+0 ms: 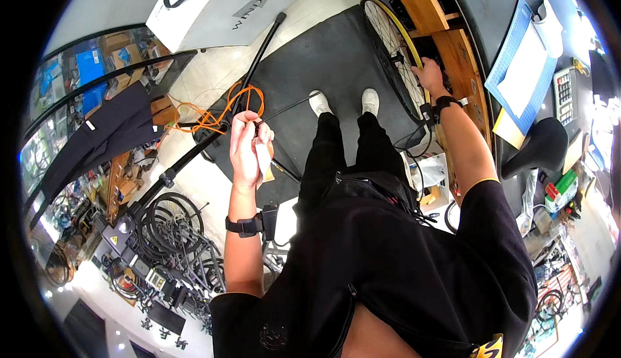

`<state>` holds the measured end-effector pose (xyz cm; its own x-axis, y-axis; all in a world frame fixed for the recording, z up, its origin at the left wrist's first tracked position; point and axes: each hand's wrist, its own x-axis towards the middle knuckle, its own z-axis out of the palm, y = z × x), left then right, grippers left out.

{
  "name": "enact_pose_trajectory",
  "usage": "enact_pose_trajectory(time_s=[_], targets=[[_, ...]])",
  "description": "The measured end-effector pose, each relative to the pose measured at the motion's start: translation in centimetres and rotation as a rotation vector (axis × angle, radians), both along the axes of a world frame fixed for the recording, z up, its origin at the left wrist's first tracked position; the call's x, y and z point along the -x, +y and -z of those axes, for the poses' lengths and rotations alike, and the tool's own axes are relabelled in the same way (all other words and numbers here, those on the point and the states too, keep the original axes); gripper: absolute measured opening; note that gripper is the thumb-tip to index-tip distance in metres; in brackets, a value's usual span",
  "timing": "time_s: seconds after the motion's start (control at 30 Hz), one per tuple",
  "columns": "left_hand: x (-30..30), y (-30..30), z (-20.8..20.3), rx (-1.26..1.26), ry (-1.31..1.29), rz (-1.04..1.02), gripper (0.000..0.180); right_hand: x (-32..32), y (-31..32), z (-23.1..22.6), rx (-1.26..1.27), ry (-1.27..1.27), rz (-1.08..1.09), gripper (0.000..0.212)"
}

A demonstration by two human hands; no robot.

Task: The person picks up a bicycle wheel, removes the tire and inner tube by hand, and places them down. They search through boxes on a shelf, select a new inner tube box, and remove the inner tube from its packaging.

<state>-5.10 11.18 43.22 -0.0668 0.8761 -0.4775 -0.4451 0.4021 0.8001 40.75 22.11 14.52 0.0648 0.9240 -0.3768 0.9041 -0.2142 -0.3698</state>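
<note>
My left hand (244, 151) is raised at the left of centre with its fingers curled in. A dark end shows between the fingers, and a thin dark rod or cable (288, 107) runs from there toward my shoe. A small white strip (264, 158) hangs by the palm; exactly what is gripped cannot be made out. Behind this hand lies a tangle of orange cable (213, 117) over a black stand pole (259, 54). At the right, my right hand (429, 76) is closed on the yellow edge of a spoked bicycle wheel (390, 50), which stands upright beside the wooden drawers.
A black mat (323, 54) lies under my feet. Wooden drawers (460, 67) and a dark workbench (479, 2) with a blue cutting mat (517, 67) border the right. A large grey-white box (226, 8) stands ahead left. Bicycles (174, 228) crowd the lower left.
</note>
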Motion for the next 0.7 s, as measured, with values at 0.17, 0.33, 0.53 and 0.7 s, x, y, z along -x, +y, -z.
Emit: enact_pose_trajectory(time_s=[0.17,0.33,0.53,0.7], targets=[[-1.0,-0.8,0.6,0.012,0.044,-0.012,0.015,1.0,0.3,-2.8,0.037,-0.187,0.061,0.032],[-0.6,-1.7,1.1,0.012,0.048,-0.036,0.015,0.7,-0.5,-1.8,0.005,-0.234,0.122,0.033],[-0.5,-2.3,0.7,0.026,0.067,-0.052,0.014,0.2,-0.9,-0.6,0.023,-0.122,0.259,0.039],[-0.4,-2.5,0.5,0.049,0.103,-0.065,0.013,1.0,-1.2,-2.6,0.017,-0.128,0.233,0.055]])
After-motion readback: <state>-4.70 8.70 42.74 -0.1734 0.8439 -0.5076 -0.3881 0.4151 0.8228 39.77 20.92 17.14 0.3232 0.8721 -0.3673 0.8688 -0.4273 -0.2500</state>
